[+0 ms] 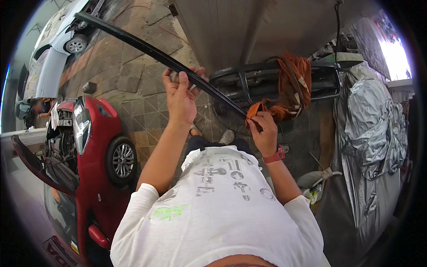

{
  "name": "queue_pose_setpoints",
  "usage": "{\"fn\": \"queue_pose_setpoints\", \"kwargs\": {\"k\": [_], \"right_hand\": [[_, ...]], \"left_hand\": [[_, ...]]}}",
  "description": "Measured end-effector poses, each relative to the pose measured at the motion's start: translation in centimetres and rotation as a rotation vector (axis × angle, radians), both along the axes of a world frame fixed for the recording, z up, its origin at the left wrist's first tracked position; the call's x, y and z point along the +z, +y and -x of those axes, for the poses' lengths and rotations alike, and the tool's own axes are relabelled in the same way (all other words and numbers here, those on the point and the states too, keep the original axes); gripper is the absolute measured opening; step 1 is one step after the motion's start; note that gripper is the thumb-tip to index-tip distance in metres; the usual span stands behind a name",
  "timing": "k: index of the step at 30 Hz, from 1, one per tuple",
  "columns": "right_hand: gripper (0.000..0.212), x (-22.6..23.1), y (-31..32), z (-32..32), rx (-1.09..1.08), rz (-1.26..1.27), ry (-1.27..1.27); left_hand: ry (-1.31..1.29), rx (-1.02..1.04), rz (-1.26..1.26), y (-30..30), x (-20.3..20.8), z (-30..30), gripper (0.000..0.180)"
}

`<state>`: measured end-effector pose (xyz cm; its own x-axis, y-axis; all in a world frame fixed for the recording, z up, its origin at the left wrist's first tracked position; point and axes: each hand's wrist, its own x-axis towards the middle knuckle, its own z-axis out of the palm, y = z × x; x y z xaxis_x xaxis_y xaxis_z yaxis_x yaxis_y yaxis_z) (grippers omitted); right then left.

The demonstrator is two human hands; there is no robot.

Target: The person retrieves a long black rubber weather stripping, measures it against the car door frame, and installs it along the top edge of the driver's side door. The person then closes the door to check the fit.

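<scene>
A long, narrow black trim strip [133, 44] slants from the upper left down toward my right hand. My left hand [182, 91] grips it around the middle, thumb on top and fingers curled behind. At its lower right end, my right hand [263, 129] pinches an orange cloth [256, 109] around the strip. Just beyond that hand, a rust-orange fabric [299, 82] with pale patches hangs over a black slatted frame [242, 84]; I cannot tell whether it joins the cloth in my fingers.
A red car [95, 178] with its hood up stands on my left. Farther off is a white car [58, 53], with a person [38, 111] below it. A large grey panel [213, 31] rises ahead. Silver sheeting [371, 120] covers something on my right. Patterned matting [142, 89] lies underfoot.
</scene>
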<state>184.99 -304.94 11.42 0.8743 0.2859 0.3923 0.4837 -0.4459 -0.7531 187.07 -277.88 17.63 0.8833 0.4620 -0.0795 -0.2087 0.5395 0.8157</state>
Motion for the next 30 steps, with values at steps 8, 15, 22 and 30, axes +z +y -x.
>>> {"fn": "queue_pose_setpoints", "kwargs": {"k": [8, 15, 22, 30], "right_hand": [[0.015, 4.9, 7.2, -4.9, 0.035, -0.096, 0.072], [0.013, 4.1, 4.7, -4.4, 0.137, 0.020, 0.001], [0.009, 2.4, -2.5, -2.5, 0.138, 0.229, 0.076], [0.020, 2.0, -7.7, -4.0, 0.212, 0.700, 0.030]], "left_hand": [[0.135, -0.221, 0.031, -7.4, -5.9, 2.0, 0.043], [0.116, -0.119, 0.183, -6.0, -6.3, 0.7, 0.039], [0.016, 0.037, 0.282, 1.0, -2.2, -0.9, 0.037], [-0.146, 0.349, 0.308, 15.9, 1.6, 3.9, 0.027]]}}
